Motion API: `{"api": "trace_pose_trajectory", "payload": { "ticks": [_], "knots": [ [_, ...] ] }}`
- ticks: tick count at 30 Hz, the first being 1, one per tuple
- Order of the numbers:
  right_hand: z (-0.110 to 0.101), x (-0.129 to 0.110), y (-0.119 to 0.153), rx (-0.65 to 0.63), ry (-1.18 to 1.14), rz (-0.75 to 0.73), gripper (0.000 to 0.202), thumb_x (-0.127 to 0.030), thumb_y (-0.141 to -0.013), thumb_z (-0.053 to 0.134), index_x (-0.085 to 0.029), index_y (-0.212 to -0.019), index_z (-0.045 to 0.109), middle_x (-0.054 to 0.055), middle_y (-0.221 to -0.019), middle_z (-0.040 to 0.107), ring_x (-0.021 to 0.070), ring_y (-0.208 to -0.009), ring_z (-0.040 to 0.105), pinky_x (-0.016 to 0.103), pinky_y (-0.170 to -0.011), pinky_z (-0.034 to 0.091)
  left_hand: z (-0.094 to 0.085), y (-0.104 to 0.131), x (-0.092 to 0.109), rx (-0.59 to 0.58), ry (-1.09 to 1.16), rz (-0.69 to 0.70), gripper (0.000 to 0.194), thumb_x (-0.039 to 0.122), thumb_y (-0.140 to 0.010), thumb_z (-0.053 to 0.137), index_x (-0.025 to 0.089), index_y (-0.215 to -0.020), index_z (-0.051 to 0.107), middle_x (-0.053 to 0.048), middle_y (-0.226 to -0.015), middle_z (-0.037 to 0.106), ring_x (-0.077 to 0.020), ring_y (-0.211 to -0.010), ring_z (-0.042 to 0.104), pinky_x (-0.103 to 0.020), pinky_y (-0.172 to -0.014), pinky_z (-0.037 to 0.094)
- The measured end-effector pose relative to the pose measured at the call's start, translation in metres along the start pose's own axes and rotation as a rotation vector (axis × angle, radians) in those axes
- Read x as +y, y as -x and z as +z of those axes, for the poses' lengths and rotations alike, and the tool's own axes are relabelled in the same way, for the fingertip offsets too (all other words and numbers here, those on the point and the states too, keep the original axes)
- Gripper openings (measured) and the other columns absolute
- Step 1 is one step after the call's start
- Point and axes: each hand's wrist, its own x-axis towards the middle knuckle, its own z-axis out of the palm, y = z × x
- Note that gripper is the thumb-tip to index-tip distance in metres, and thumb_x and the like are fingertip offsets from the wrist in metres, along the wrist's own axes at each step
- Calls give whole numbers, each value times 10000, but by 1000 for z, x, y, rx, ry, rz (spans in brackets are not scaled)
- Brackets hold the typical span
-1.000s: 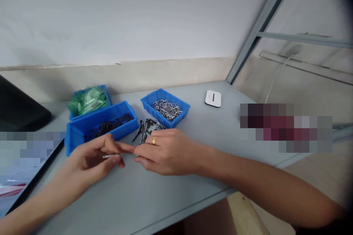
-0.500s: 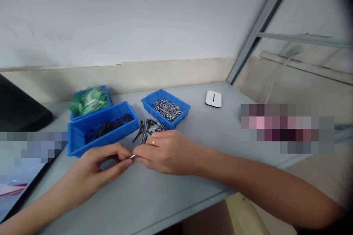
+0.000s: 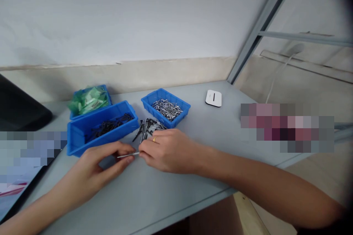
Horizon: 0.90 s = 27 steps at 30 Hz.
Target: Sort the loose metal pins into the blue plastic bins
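Note:
Between my two hands, just above the desk, lies a slim silver metal pin (image 3: 126,155), thin at its left end and thicker toward the right. My left hand (image 3: 106,163) pinches its middle between thumb and index finger. My right hand (image 3: 168,150), wearing a gold ring, has its fingers closed around the right end, which they hide. Behind the right hand is a loose pile of black and silver pins (image 3: 146,128), partly covered by that hand. A blue bin (image 3: 74,136) of black pins stands behind the left hand, and another blue bin (image 3: 183,116) of silver pins stands farther back.
A small blue bin (image 3: 107,95) with green plastic bags (image 3: 89,99) sits at the back left. A white square device (image 3: 213,98) lies back right. A dark object (image 3: 22,106) stands at the left, and a metal frame post (image 3: 253,36) rises at the right.
My right hand has shifted slightly right, away from the left fingertips. More of the silver pin now shows, lying across the left thumb and fingers.

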Motion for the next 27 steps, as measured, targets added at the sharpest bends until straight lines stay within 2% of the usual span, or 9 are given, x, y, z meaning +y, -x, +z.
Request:
{"api": "trace_pose_trajectory", "payload": {
  "ticks": [5,11,14,17,20,23,26,27],
  "knots": [
    [-3,3,0,-11,-8,31,310,-255,-1132,446,-179,-894,631,-3,-698,655,147,-700,619,292,-661,387,-10,-2,3,2,-76,89,242,486,-1000,633,331,-924,802,29,-862,846,-204,-743,783,-197,-552,584],
    [-4,5,1,-45,-25,80,310,-263,-1132,425,-176,-922,636,8,-732,692,153,-705,630,300,-659,383,-10,-1,3,-6,-83,88,266,504,-1001,627,313,-942,805,3,-884,851,-213,-758,793,-190,-538,592],
    [-4,6,1,-54,-42,104,294,-262,-1132,423,-167,-966,646,16,-763,718,153,-722,637,299,-670,383,-11,-1,1,4,-96,74,249,497,-997,626,321,-959,798,18,-902,853,-204,-776,795,-168,-520,587],
    [-7,7,1,-69,-59,111,287,-270,-1134,426,-166,-988,651,20,-788,734,152,-741,640,302,-673,372,-12,-1,-1,13,-119,116,221,462,-996,624,328,-963,796,33,-891,855,-194,-762,800,-151,-505,591],
    [-16,14,-1,-63,-51,128,297,-258,-1135,417,-166,-999,665,21,-815,741,149,-770,643,299,-671,359,-12,-2,-2,94,-133,153,244,476,-1006,615,325,-936,792,36,-852,847,-183,-712,792,-139,-472,576],
    [-29,32,-2,-60,17,286,293,-283,-1139,439,-173,-1007,676,30,-834,735,152,-787,628,292,-665,332,-12,-3,-3,104,-210,215,291,482,-1048,571,307,-950,782,19,-855,843,-178,-698,789,-149,-473,573],
    [-36,52,-2,-75,164,540,280,-270,-1126,457,-155,-1021,690,61,-825,714,184,-764,603,306,-643,310,-7,-4,-6,47,-365,335,333,472,-1094,524,284,-1012,787,-11,-898,843,-196,-761,819,-218,-641,650],
    [-36,57,-2,-80,171,552,254,-238,-1108,483,-140,-1011,696,79,-835,719,198,-783,610,311,-659,328,-4,-5,-8,43,-421,374,356,475,-1107,503,275,-1041,790,-23,-922,843,-207,-798,830,-249,-707,668]
  ]
}}
